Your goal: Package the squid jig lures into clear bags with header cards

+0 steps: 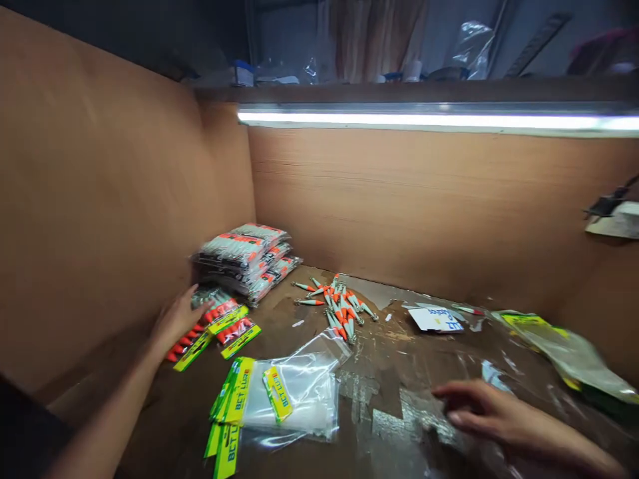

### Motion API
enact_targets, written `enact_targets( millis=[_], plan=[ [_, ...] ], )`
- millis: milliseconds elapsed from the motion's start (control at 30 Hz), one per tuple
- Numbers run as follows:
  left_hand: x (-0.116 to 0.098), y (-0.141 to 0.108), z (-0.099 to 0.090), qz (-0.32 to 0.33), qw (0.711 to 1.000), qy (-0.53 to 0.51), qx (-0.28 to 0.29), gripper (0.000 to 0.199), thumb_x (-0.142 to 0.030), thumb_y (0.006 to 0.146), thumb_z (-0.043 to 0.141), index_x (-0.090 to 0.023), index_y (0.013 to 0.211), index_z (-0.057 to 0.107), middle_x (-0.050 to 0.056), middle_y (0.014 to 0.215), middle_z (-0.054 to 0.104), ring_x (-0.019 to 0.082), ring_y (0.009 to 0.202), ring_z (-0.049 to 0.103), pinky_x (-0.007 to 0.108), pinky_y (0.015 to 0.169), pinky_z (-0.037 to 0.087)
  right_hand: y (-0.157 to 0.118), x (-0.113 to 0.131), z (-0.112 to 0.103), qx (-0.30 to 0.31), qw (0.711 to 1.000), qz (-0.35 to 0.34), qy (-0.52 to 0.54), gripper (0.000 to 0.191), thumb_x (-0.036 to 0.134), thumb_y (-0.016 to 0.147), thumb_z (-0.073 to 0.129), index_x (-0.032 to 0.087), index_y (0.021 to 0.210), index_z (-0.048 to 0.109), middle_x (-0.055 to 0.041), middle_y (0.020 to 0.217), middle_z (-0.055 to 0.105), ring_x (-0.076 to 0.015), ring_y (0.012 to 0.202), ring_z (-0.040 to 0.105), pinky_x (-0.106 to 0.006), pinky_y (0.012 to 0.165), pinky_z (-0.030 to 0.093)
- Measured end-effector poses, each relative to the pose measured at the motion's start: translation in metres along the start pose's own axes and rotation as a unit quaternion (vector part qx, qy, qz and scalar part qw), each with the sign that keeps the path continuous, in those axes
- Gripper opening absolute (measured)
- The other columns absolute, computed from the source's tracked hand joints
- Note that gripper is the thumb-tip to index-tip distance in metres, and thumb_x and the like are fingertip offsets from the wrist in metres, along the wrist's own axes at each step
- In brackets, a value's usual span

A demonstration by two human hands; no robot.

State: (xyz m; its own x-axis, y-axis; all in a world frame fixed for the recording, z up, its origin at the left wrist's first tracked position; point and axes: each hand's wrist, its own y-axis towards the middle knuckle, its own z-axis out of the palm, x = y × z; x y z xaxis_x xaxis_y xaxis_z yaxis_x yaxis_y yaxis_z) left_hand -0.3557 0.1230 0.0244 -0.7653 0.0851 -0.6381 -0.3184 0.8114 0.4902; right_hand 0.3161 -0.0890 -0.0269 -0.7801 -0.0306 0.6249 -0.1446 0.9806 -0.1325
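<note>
My left hand (180, 314) reaches to the left side, its fingers stretched over filled lure packs (219, 311) with orange and pale lures and yellow-green header strips. The fingertips appear to touch the nearest pack, though contact is partly hidden. My right hand (482, 411) hovers over the table's right front, thumb and index finger apart, nothing between them. A loose pile of orange-and-white fishing lures (344, 306) lies at the centre back. In front are flat clear plastic bags (304, 392) with yellow-green headers (234, 392); a small yellow card (277, 394) rests on top.
A tall stack of packed lures (244, 256) stands in the back left corner. At the right lie a white card with blue writing (435, 319) and a clear bag with a yellow header (564, 346). Wooden panels (424, 206) enclose the table below a strip light (424, 120).
</note>
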Motion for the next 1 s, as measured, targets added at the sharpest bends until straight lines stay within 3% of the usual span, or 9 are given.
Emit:
enact_targets(
  millis=[100, 200, 300, 400, 500, 600, 700, 800, 1000],
  plan=[
    [-0.010, -0.008, 0.027, 0.083, 0.993, 0.076, -0.029, 0.057, -0.061, 0.076, 0.056, -0.015, 0.110, 0.059, 0.013, 0.130, 0.060, 0.042, 0.131, 0.044, 0.059, 0.108, 0.033, 0.053, 0.008, -0.010, -0.099, 0.982, -0.034, -0.156, 0.042, 0.042, 0.090, 0.050, 0.024, 0.124, 0.066, -0.0112, 0.122, 0.068, -0.0295, 0.111, 0.062, -0.041, 0.095, 0.048],
    [-0.069, -0.043, 0.059, 0.203, 0.974, 0.092, -0.037, 0.053, -0.054, 0.087, 0.049, -0.018, 0.125, 0.056, 0.012, 0.142, 0.051, 0.034, 0.131, 0.048, 0.049, 0.109, 0.037, 0.099, 0.007, -0.011, -0.222, 0.924, -0.045, -0.309, 0.052, 0.028, 0.087, 0.054, 0.021, 0.138, 0.052, -0.0136, 0.139, 0.054, -0.0303, 0.124, 0.051, -0.041, 0.100, 0.043],
    [-0.152, -0.096, 0.085, 0.265, 0.957, 0.054, 0.102, 0.048, -0.045, 0.092, 0.049, -0.023, 0.133, 0.052, 0.010, 0.135, 0.058, 0.026, 0.125, 0.054, 0.041, 0.107, 0.042, 0.133, 0.011, -0.012, -0.275, 0.872, -0.042, -0.402, 0.056, 0.019, 0.081, 0.060, 0.020, 0.136, 0.053, -0.0153, 0.132, 0.057, -0.0304, 0.116, 0.054, -0.040, 0.094, 0.043],
    [-0.201, -0.148, 0.106, 0.240, 0.931, 0.094, 0.260, 0.047, -0.051, 0.092, 0.049, -0.024, 0.131, 0.057, 0.011, 0.131, 0.063, 0.030, 0.123, 0.057, 0.046, 0.102, 0.045, 0.156, 0.021, -0.027, -0.297, 0.857, -0.028, -0.421, 0.029, 0.012, 0.082, 0.055, 0.018, 0.107, 0.068, -0.0134, 0.102, 0.066, -0.0266, 0.097, 0.060, -0.035, 0.082, 0.045],
    [-0.190, -0.181, 0.109, 0.211, 0.899, 0.151, 0.352, 0.067, -0.059, 0.086, 0.056, -0.021, 0.140, 0.051, 0.017, 0.151, 0.043, 0.041, 0.141, 0.033, 0.062, 0.109, 0.032, 0.161, 0.031, -0.059, -0.368, 0.856, -0.037, -0.362, 0.023, 0.017, 0.088, 0.048, 0.017, 0.101, 0.068, -0.0127, 0.100, 0.067, -0.0257, 0.096, 0.061, -0.034, 0.080, 0.045],
    [-0.147, -0.186, 0.091, 0.262, 0.825, 0.103, 0.490, 0.077, -0.053, 0.083, 0.064, -0.031, 0.150, 0.035, 0.009, 0.161, 0.022, 0.037, 0.148, 0.017, 0.060, 0.115, 0.025, 0.150, 0.042, -0.086, -0.462, 0.877, -0.045, -0.120, 0.023, 0.029, 0.088, 0.054, 0.019, 0.106, 0.065, -0.0092, 0.098, 0.069, -0.0231, 0.086, 0.064, -0.033, 0.075, 0.048],
    [-0.119, -0.171, 0.065, 0.321, 0.787, 0.031, 0.526, 0.076, -0.054, 0.084, 0.063, -0.044, 0.151, 0.028, 0.000, 0.163, 0.017, 0.033, 0.149, 0.013, 0.058, 0.118, 0.020, 0.136, 0.058, -0.079, -0.337, 0.918, -0.018, 0.206, 0.030, 0.039, 0.078, 0.070, 0.018, 0.097, 0.062, -0.0058, 0.082, 0.069, -0.0196, 0.069, 0.065, -0.030, 0.063, 0.050],
    [-0.133, -0.161, 0.058, 0.318, 0.841, -0.006, 0.438, 0.099, -0.063, 0.079, 0.065, -0.036, 0.156, 0.009, 0.006, 0.164, 0.016, 0.034, 0.150, 0.013, 0.058, 0.119, 0.018, 0.129, 0.080, -0.029, -0.129, 0.901, 0.003, 0.414, 0.036, 0.036, 0.068, 0.081, 0.017, 0.092, 0.062, -0.0045, 0.081, 0.069, -0.0162, 0.064, 0.065, -0.026, 0.058, 0.049],
    [-0.199, -0.173, 0.100, 0.284, 0.919, 0.007, 0.273, 0.129, -0.063, 0.063, 0.078, -0.031, 0.156, -0.004, 0.015, 0.161, 0.022, 0.040, 0.147, 0.016, 0.063, 0.115, 0.018, 0.145, 0.131, 0.076, 0.032, 0.853, -0.025, 0.520, 0.023, 0.036, 0.071, 0.080, 0.022, 0.085, 0.069, -0.0026, 0.078, 0.070, -0.0158, 0.060, 0.063, -0.027, 0.056, 0.048]
  ],
)
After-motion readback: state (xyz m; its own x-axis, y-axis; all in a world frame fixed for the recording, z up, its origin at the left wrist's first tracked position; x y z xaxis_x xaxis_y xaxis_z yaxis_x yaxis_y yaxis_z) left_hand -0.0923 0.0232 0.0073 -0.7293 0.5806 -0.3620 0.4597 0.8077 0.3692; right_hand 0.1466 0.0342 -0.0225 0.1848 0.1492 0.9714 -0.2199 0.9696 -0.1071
